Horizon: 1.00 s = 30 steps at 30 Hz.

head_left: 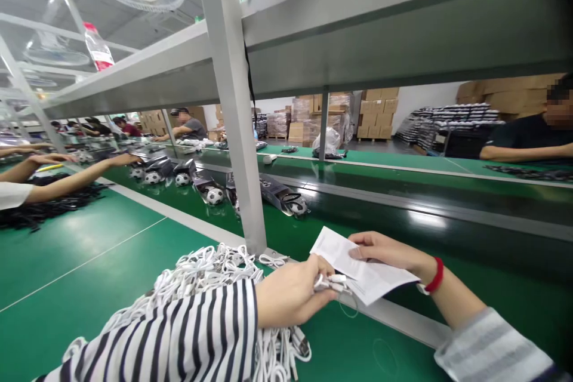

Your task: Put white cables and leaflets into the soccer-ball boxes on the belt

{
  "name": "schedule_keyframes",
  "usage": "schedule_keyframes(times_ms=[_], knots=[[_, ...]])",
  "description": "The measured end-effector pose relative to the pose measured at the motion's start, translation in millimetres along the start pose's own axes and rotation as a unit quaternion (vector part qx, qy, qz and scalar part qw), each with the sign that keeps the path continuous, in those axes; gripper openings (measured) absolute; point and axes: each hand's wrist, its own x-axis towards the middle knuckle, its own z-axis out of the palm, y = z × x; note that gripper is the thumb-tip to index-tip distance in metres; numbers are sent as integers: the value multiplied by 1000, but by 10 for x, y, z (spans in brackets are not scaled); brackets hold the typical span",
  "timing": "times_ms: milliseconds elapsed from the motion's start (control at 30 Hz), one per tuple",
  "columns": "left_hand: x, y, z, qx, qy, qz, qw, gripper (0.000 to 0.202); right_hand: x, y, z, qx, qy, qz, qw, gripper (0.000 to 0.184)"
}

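My left hand (290, 291) is closed on a white USB cable (338, 280), whose bundled ends stick out past the fingertips. Thumb and fingers of my right hand (387, 250) pinch a white printed leaflet (380, 283) by its upper edge. The two hands are close together over the belt's near edge, and the leaflet lies right behind the cable ends; whether these touch is unclear. Beside and below my left forearm spreads a pile of coiled white cables (197, 277) on the green table (98, 268), partly hidden by my striped sleeve.
A grey post (230, 101) rises just beyond the pile, carrying an overhead shelf (394, 24). Packs with football-patterned balls (213, 195) lie on the dark green belt (358, 209). At left, a co-worker's arms (76, 179) reach over black cords (49, 203). Another person (528, 137) sits opposite.
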Motion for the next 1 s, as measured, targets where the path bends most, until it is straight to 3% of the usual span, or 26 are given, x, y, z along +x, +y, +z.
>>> schedule_keyframes(times_ms=[100,267,367,467,533,600,667,733,800,867,1000], knots=[[63,-71,-10,-150,23,-82,985,23,15,39,-102,-15,20,-21,999,39],[147,-161,-12,-411,36,-137,901,38,-29,-6,-197,-16,55,-35,998,38],[160,-170,7,-488,7,-147,860,44,-60,-37,-223,-14,70,-40,997,40],[155,-181,43,-492,30,-131,860,45,-89,-56,-259,-10,84,-39,996,41],[173,-205,36,-456,48,-132,879,42,-113,-81,-287,-10,109,-31,993,41],[248,-245,-38,-369,61,-139,917,37,-140,-118,-313,-10,147,-23,989,41],[415,-312,-191,-199,88,-116,969,42,-166,-154,-334,-2,181,-24,983,41],[678,-420,-387,25,107,-62,992,53,-183,-170,-355,8,205,-38,978,40],[988,-576,-558,209,100,-28,972,55,-185,-161,-381,12,221,-47,974,38],[1267,-771,-644,306,68,-54,948,46,-173,-137,-413,5,226,-46,973,36],[1524,-1164,-570,336,-25,-89,937,33,-135,-94,-489,-5,209,-61,976,35]])
